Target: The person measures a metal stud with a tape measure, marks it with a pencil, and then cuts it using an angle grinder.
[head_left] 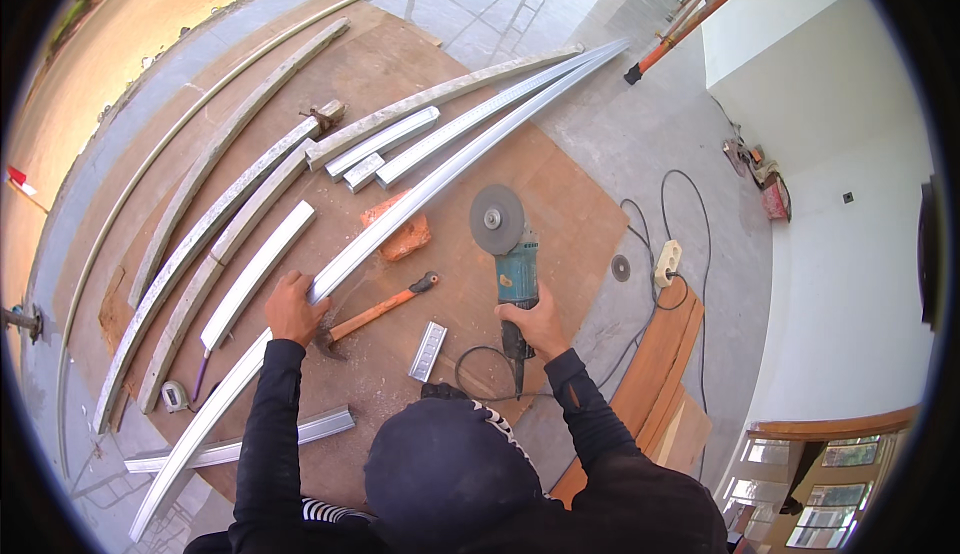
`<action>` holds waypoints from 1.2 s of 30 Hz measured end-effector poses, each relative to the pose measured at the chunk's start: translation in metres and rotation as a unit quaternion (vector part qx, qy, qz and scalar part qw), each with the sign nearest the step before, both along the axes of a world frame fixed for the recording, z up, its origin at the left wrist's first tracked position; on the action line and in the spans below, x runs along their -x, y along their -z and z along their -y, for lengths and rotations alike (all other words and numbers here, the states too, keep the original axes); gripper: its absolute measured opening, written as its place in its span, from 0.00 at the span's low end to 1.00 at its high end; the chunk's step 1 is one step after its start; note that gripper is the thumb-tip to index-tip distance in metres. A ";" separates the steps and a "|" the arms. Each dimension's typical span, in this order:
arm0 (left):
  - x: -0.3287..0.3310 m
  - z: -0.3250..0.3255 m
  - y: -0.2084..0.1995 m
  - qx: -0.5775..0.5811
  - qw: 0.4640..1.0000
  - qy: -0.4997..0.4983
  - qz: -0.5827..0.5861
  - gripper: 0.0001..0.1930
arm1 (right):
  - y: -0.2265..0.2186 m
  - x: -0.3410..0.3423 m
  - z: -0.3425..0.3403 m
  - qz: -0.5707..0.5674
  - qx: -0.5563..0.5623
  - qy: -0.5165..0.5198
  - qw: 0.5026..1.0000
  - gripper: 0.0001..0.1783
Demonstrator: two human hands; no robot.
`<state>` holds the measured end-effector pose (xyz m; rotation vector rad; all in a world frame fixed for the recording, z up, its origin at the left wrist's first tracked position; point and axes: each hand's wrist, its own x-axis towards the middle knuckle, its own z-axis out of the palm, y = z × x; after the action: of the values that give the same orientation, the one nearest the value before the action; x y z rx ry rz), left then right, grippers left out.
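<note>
My left hand [292, 309] is closed around a long silvery metal channel [360, 244] that runs diagonally across the brown board. An orange-red brick [403, 236] lies under the channel. In my right hand [538, 324] is a teal angle grinder [517, 266], gripped by its dark rear body. Its round disc points away from me, to the right of the channel and apart from it. Whether the disc spins I cannot tell. Between my hands lies a claw hammer [378, 314] with an orange handle, and nearer to me a short cut piece of channel [427, 351].
Long timber bars [225, 239] and more metal channels [262, 272] lie to the left, with a tape measure [174, 396]. At right are a power strip [668, 262] with looping black cords, a loose disc [621, 268] and wooden planks [640, 364]. A white wall [840, 284] stands beyond.
</note>
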<state>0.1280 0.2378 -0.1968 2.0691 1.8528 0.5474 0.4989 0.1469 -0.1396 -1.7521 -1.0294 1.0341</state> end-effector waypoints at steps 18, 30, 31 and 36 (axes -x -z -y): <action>-0.010 -0.020 0.003 0.187 0.979 0.004 -0.078 0.21 | -0.013 0.006 0.005 -0.019 0.026 0.010 0.999 0.21; -0.026 -0.025 0.014 0.162 0.985 0.006 -0.054 0.22 | -0.017 0.014 -0.003 -0.002 0.035 -0.026 0.999 0.21; -0.026 -0.027 0.015 0.166 0.984 0.006 -0.058 0.22 | -0.018 0.015 -0.006 0.011 0.031 -0.031 0.999 0.21; -0.031 -0.027 0.010 0.160 0.985 0.008 -0.058 0.23 | -0.003 0.007 -0.031 0.075 0.021 -0.104 0.992 0.22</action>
<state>0.1589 0.2648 -0.2072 1.9316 1.8442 0.1135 0.4917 0.1777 -0.1363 -1.8076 -1.3153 1.0706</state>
